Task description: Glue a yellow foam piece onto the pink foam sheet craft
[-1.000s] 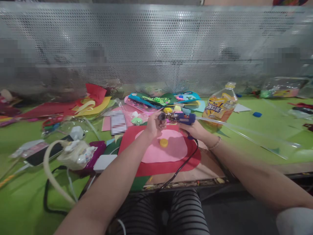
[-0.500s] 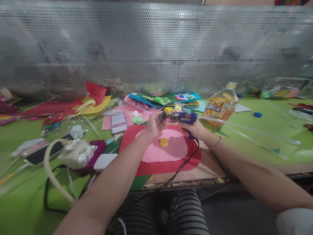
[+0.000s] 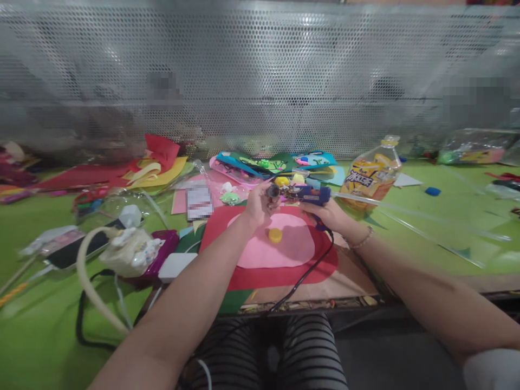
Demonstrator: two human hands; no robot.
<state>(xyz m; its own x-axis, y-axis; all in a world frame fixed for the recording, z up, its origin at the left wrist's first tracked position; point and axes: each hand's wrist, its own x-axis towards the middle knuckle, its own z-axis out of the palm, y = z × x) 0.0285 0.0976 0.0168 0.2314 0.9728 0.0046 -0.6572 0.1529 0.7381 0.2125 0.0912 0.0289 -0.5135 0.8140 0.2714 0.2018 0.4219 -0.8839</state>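
My right hand (image 3: 331, 216) is wrapped round the grip of a blue hot glue gun (image 3: 314, 194). A long clear glue stick (image 3: 361, 201) sticks out of its back toward the right, and its black cord hangs down over the table edge. My left hand (image 3: 260, 206) is closed on a small dark round piece (image 3: 273, 190), held at the gun's nozzle end; its exact kind is unclear. Below both hands lies a pink felt shape (image 3: 252, 252) on a larger red felt shape (image 3: 215, 254), with a yellow round cap (image 3: 275, 235) on the pink.
A juice bottle (image 3: 369, 176) stands to the right, near loose glue sticks (image 3: 430, 240). A phone (image 3: 81, 252), a tissue-box-like cream object (image 3: 125, 252) and a white adapter (image 3: 176, 266) lie at left. Coloured felt pieces (image 3: 162, 149) sit behind, before a perforated metal screen (image 3: 260, 70).
The whole view has shifted slightly, so things appear a little further right. Both hands keep their holds on the glue gun and the dark piece.
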